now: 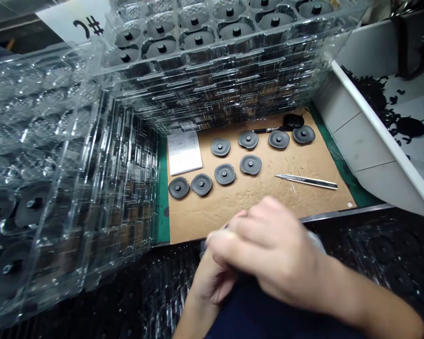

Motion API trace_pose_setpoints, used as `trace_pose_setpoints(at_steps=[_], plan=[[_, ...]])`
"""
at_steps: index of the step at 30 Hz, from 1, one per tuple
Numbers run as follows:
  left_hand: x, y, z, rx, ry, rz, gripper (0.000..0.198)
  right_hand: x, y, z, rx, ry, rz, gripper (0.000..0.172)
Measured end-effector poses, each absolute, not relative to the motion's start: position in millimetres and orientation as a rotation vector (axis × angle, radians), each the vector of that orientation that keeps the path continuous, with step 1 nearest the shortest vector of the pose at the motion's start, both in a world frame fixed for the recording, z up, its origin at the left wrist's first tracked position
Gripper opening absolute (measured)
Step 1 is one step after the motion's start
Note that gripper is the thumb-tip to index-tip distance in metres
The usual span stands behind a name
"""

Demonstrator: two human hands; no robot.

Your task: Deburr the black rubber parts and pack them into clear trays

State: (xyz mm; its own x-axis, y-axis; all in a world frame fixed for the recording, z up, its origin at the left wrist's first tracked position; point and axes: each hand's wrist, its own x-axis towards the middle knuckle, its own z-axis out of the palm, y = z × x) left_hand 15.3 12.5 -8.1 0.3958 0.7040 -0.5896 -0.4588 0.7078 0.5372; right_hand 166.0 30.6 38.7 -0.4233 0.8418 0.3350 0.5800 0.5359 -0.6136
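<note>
Over the front edge of the cardboard, my right hand (268, 235) is closed, its fingers curled against my left hand (214, 278). The left hand lies beneath it, curled too and partly covered. Only a tiny dark spot shows between the fingers, so what they hold, if anything, is hidden. On the cardboard sheet (194, 221) beyond, several dark grey rounded discs with a central stud lie in two loose rows, one of the nearer discs (225, 174) just ahead of my hands. A slim craft knife (307, 181) rests to their right.
Tall stacks of clear plastic trays (212, 84) stand behind and on the left (116, 188), holding more discs. A printed paper (184, 153), a pen (266, 129) and a black round piece (293, 120) lie on the cardboard. A white bin (385, 136) with black scraps stands right.
</note>
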Motion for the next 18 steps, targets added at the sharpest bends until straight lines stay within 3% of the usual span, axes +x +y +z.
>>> trace_pose_setpoints(at_steps=[3,6,13,18], plan=[[13,11,-11,0.307,0.830,0.783,0.053,170,38,33,-1.023,-2.076,0.591,0.025],[6,10,-10,0.277,0.772,0.822,0.069,189,40,7,-1.254,-1.900,0.798,0.024],[0,13,-2,0.210,0.742,0.804,0.062,206,8,-77,-1.635,-1.695,1.043,0.024],[11,14,3,0.247,0.775,0.827,0.062,197,16,-22,-1.647,-1.541,0.838,0.026]])
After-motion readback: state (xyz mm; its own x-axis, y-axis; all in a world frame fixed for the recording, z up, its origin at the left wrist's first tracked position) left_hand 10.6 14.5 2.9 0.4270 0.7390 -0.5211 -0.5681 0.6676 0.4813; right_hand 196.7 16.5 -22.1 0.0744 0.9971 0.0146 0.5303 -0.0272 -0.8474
